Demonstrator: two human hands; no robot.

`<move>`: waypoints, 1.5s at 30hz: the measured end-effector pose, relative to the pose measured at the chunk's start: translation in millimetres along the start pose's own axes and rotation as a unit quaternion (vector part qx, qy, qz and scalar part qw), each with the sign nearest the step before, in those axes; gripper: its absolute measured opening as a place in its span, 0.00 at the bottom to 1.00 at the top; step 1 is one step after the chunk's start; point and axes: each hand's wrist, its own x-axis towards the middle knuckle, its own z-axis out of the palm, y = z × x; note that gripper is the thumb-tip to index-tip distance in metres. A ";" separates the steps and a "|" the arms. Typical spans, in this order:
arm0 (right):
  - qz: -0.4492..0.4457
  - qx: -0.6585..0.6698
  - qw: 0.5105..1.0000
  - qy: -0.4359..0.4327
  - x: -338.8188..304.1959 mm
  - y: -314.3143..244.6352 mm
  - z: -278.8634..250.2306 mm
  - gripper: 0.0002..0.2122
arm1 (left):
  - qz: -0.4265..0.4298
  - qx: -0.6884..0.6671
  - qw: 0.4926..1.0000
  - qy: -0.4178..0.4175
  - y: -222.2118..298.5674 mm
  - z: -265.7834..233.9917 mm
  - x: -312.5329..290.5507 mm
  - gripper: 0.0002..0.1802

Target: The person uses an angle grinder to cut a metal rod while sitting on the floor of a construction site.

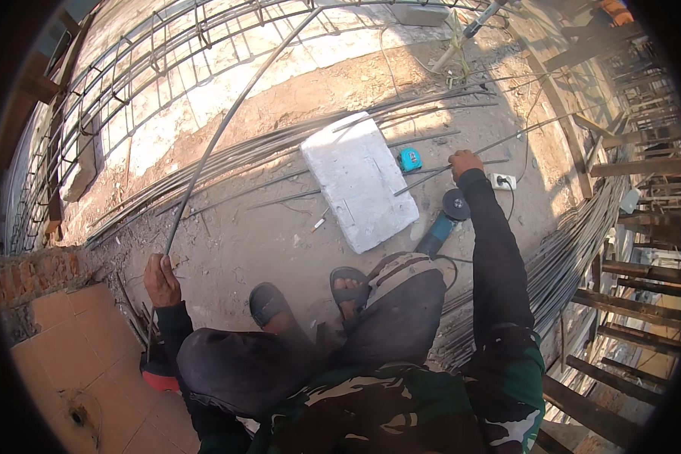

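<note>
My left hand is closed around a long steel bar, which slants up and away toward the far edge of the view. Further off on the right, my right hand grips a thinner steel rod; its near end lies over a white slab on the ground. Beside the slab sits a turquoise tape measure. A blue angle grinder with a dark disc rests near my right knee, below my right hand. Just right of that hand is a white power socket with a plug in it.
Loose steel rods lie across the dirt behind the slab. A tied rebar cage stands at the far left. More rods are bundled on the right, beside wooden beams. Orange tiles cover the near left.
</note>
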 end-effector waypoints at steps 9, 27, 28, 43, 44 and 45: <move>-0.091 -0.030 0.990 0.105 -7.5 32.2 1.5 0.04 | 0.024 -0.006 1.000 0.011 15.8 5.2 10.0 0.05; -0.395 0.044 0.895 0.201 -52.4 -114.1 -73.2 0.04 | 0.048 -0.004 0.998 0.043 41.1 -16.5 31.3 0.04; -0.419 0.059 0.883 0.202 -53.8 -136.6 -82.0 0.04 | 0.055 -0.009 0.997 0.056 43.2 -20.9 31.9 0.04; -0.660 0.227 0.686 0.205 -82.3 -311.2 -174.3 0.11 | 0.043 -0.026 0.999 -0.010 95.7 -18.1 25.9 0.09; -0.655 0.218 0.663 0.289 -92.1 -297.0 -172.9 0.09 | 0.048 -0.014 0.999 -0.020 100.1 -8.0 25.6 0.10; -0.649 0.218 0.654 0.323 -100.9 -283.3 -172.5 0.08 | 0.033 -0.030 0.997 -0.059 108.5 3.9 25.3 0.09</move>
